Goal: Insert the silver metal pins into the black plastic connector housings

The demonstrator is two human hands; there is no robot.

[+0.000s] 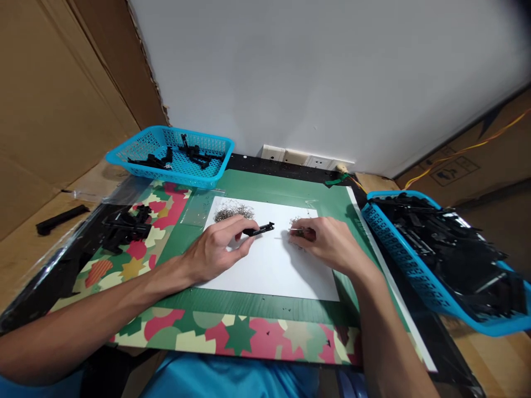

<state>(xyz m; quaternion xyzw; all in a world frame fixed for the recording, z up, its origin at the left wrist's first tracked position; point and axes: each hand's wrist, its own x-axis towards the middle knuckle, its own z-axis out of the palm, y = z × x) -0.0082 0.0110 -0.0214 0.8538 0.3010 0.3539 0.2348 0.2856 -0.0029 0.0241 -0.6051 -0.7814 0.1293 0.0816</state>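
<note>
My left hand pinches a black plastic part between thumb and fingers, its notched end pointing right, above a white paper sheet. My right hand is closed with the fingertips pressed together on a thin metal tool, perhaps tweezers, whose tip points left toward the part. Tip and part are apart. Behind my left hand lies a pile of tiny metal pieces, too small to name. A smaller scatter of them is partly hidden by my right hand.
A blue basket at the back left holds several black parts. Another blue basket on the right is heaped with black pieces. More black parts lie left of the green mat. Wall sockets line the back.
</note>
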